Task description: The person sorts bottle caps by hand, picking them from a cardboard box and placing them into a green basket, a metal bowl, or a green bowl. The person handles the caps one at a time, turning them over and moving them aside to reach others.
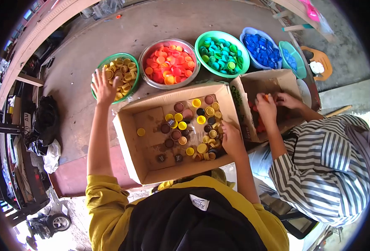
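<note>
My left hand (104,87) is open, fingers spread, over the near left side of a green basket (138,75) of yellow-brown bottle caps (125,75). My right hand (232,139) reaches inside the right wall of a large cardboard box (128,140). Its fingers are bent together beside a cluster of yellow caps (213,134); what they hold, if anything, is hidden. Yellow, brown and black caps lie loose in the box, mostly toward its right half. A lone yellow cap (141,132) lies near the left wall.
Behind the box stand a metal bowl (142,58) of red-orange caps, a green basin (245,62) of green caps and a blue basin (245,31) of blue caps. At right, a co-worker's hands (268,106) work with an orange cap over a smaller cardboard box (285,77).
</note>
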`<act>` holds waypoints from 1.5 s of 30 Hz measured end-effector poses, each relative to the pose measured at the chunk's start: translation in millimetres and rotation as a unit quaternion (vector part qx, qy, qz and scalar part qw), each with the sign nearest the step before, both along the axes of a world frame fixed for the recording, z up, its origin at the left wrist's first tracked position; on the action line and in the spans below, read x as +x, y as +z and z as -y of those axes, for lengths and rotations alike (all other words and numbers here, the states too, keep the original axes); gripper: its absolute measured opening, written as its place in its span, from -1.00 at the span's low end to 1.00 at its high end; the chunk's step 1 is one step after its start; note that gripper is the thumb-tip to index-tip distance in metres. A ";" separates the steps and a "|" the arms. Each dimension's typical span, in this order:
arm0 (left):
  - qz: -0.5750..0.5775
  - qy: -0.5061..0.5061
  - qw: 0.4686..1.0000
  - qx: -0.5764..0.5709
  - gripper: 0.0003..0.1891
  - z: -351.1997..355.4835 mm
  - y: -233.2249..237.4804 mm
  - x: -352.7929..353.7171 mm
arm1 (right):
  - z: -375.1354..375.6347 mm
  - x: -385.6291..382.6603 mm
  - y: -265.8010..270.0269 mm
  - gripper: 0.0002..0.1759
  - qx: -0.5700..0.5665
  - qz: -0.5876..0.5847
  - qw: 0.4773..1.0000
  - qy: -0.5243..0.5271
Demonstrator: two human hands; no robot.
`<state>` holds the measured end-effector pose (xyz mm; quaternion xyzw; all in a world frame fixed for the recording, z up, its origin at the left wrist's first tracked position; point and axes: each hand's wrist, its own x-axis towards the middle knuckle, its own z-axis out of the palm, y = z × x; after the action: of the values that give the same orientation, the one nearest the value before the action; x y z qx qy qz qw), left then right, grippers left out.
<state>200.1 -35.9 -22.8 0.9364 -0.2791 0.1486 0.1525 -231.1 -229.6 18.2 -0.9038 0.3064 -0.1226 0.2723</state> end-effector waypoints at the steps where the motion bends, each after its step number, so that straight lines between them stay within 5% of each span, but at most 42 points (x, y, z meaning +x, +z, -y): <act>1: -0.055 -0.010 0.998 -0.007 -0.25 -7.6 -6.3 6.2 | -0.3 -0.1 4.7 -0.54 0.021 -0.051 0.998 0.001; 7: -0.083 -0.003 0.996 -0.018 -0.17 -13.9 4.4 -0.6 | 10.2 29.0 -0.5 -0.51 -0.044 -0.090 0.994 0.038; 13: -0.029 -0.080 0.966 -0.244 -0.31 -3.6 65.9 -61.6 | 37.3 67.9 -54.9 -0.51 -0.113 -0.119 0.985 0.055; 15: -0.036 -0.116 0.941 -0.317 -0.40 -5.2 75.9 -98.1 | 30.6 80.6 -37.2 -0.51 -0.089 -0.209 0.973 0.038; 17: -0.141 -0.150 0.895 -0.395 -0.44 -6.7 89.1 -144.8 | 31.1 86.8 -41.2 -0.47 -0.113 -0.234 0.965 0.024; 20: -0.246 -0.125 0.904 -0.325 -0.44 -13.1 95.2 -203.5 | 34.2 89.5 -36.1 -0.46 -0.100 -0.238 0.965 0.042; 24: -0.333 -0.220 0.829 -0.392 -0.48 8.9 60.7 -269.8 | 42.1 83.9 -33.7 -0.45 -0.120 -0.240 0.957 0.110; 26: -0.508 -0.211 0.728 -0.410 -0.54 18.4 52.8 -295.1 | 50.9 78.1 -34.9 -0.45 -0.125 -0.225 0.953 0.159; 31: -0.540 -0.179 0.691 -0.446 -0.56 24.0 21.0 -307.7 | 41.3 83.4 -31.8 -0.40 -0.052 -0.228 0.971 0.049; 35: -0.607 -0.124 0.640 -0.455 -0.53 25.1 3.9 -302.3 | 30.1 72.6 -37.5 -0.45 -0.124 -0.150 0.981 0.023; 41: -0.629 -0.089 0.611 -0.473 -0.56 25.0 -1.0 -299.1 | 36.0 77.8 -43.6 -0.45 -0.110 -0.211 0.970 0.055; 45: -0.686 -0.057 0.530 -0.496 -0.55 25.2 -1.0 -296.5 | 23.8 72.6 -16.6 -0.53 -0.098 -0.168 0.980 0.041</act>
<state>-96.5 -61.1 -23.9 0.5066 -0.0232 -0.4335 0.7449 -158.5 -253.5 1.6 -0.9456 0.2974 0.0129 0.1312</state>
